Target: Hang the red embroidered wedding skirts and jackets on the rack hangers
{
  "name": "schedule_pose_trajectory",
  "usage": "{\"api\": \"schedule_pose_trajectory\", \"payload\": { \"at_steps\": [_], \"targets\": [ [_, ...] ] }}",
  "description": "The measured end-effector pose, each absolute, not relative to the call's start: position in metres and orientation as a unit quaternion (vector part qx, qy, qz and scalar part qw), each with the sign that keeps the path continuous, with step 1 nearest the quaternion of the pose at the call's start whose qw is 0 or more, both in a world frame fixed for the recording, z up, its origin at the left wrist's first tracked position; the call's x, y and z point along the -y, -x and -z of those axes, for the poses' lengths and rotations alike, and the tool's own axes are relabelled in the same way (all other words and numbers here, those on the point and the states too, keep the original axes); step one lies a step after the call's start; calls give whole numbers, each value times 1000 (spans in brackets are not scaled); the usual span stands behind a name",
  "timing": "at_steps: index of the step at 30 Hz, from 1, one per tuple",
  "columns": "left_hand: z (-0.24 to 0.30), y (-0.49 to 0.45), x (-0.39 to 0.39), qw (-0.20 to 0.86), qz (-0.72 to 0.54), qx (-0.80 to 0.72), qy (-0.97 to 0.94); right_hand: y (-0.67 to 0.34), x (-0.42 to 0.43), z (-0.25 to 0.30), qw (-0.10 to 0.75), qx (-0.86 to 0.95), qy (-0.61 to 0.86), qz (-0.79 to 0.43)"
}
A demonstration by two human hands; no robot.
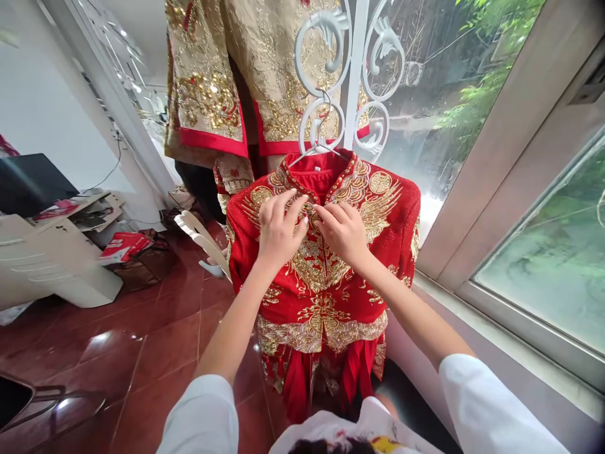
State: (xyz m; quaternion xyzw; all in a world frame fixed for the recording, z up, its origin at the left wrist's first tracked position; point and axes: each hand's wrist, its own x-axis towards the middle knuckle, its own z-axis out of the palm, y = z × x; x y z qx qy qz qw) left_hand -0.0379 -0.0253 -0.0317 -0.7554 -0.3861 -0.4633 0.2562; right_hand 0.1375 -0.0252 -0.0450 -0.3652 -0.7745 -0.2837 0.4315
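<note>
A red jacket (293,284) with gold embroidery and a stand-up collar hangs in front of me on a hanger (317,149). Just below the collar, both hands work at the front opening. My left hand (281,230) has its fingers bent, with the tips on the left front edge. Opposite it, my right hand (344,233) pinches the right front edge near the neck. The fingertips almost meet over the opening. Whatever small fastening lies between them is mostly hidden by the fingers. Below the waist hem, red draped fabric (302,384) shows.
Behind the jacket stands a white scrollwork metal rack (350,75) with a gold garment (274,82) hanging beside it. A window (543,239) with a sill is close on the right. At left are a desk (51,252), a monitor (35,183) and a brown bag (146,265).
</note>
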Motion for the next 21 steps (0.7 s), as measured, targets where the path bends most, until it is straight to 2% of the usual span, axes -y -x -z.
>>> {"api": "schedule_pose_trajectory", "payload": {
  "at_steps": [6,10,15,21],
  "targets": [
    [37,26,27,239,374,380,812,-128,14,50,452,748,396,281],
    [42,24,27,187,389,389,814,-128,30,77,409,771,421,247],
    [64,6,41,167,424,436,776,-133,68,146,378,813,407,174],
    [127,-15,67,161,460,495,720,-134,109,254,458,765,449,-59]
  ]
}}
